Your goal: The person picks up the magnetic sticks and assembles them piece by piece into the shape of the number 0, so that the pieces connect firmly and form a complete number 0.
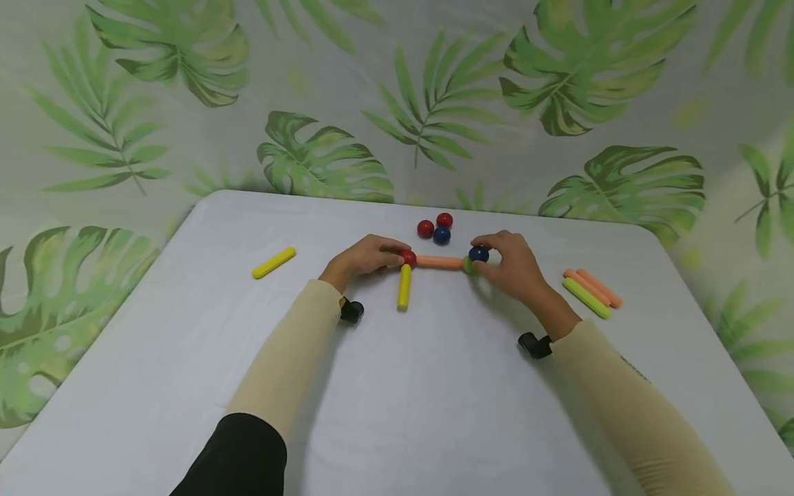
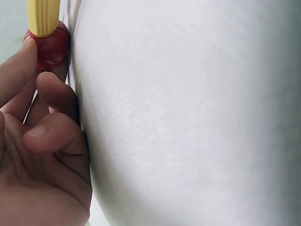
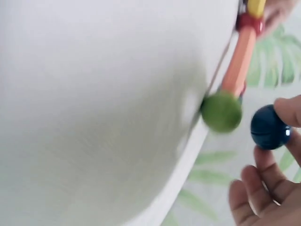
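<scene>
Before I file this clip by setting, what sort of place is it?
Probably an indoor play or filming spot, the wider room unseen: a white table, leaf-print backdrop, and an orange stick between a red ball and green ball.

A green ball [image 3: 222, 112] touches an orange stick [image 3: 240, 61] at one end. Just beside the green ball, apart from it, the right hand [image 3: 282, 190] pinches a blue ball [image 3: 270, 127]. Well apart from the green ball, at the other end, are a red ball [image 3: 250, 23], yellow stick [image 3: 256, 7] and the left hand [image 3: 278, 11].
</scene>
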Tool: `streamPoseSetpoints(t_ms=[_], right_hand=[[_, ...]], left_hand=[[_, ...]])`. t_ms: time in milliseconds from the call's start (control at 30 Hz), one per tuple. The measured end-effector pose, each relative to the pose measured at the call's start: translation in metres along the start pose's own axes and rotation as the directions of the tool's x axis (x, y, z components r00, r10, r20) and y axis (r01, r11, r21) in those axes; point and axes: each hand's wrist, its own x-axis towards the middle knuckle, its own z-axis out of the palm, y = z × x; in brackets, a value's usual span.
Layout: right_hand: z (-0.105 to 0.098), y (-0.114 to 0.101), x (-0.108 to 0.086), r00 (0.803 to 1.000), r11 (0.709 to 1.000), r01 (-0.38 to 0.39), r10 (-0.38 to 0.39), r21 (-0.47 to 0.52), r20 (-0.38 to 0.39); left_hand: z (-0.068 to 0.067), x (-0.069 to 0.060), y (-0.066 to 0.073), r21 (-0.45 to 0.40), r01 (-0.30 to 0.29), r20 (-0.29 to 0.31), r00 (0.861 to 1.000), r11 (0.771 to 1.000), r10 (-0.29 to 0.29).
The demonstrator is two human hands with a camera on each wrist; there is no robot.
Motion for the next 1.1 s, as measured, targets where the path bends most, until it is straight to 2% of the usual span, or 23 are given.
streamPoseSetpoints(t_ms=[133,267,367,500,733,1000,1100], right_hand=[[0.005,-0.021,-0.02,0.989,1.0,-0.018,0.018,-0.006,0.147],[0.012,-0.039,-0.035,0.953,0.999,-0.05,0.045,0.008,0.299],[0.014,-0.049,-0.041,0.929,0.999,-0.041,0.035,0.009,0.369],[0.016,-0.056,-0.044,0.915,0.999,-0.032,0.029,0.003,0.403],[0.015,-0.055,-0.049,0.894,0.998,-0.021,-0.004,0.051,0.447],[0.02,-0.063,-0.054,0.881,0.992,-0.057,-0.003,0.112,0.473],[0.021,-0.068,-0.058,0.885,0.986,-0.062,-0.017,0.152,0.466]], left_hand=[[0.0,0.001,-0.002,-0.001,-0.008,0.001,1.0,1.0,0.008],[0.001,0.001,-0.001,-0.01,-0.016,0.008,1.0,1.0,0.016],[0.002,0.001,0.0,-0.005,-0.008,-0.003,1.0,1.0,0.008],[0.002,0.001,-0.001,-0.001,0.008,-0.011,1.0,1.0,-0.008],[0.003,0.001,-0.001,-0.01,0.012,-0.001,1.0,1.0,-0.012],[0.002,0.001,-0.001,0.002,0.006,0.002,1.0,1.0,-0.006],[0.001,0.0,-0.001,-0.007,0.006,0.007,1.0,1.0,-0.006]])
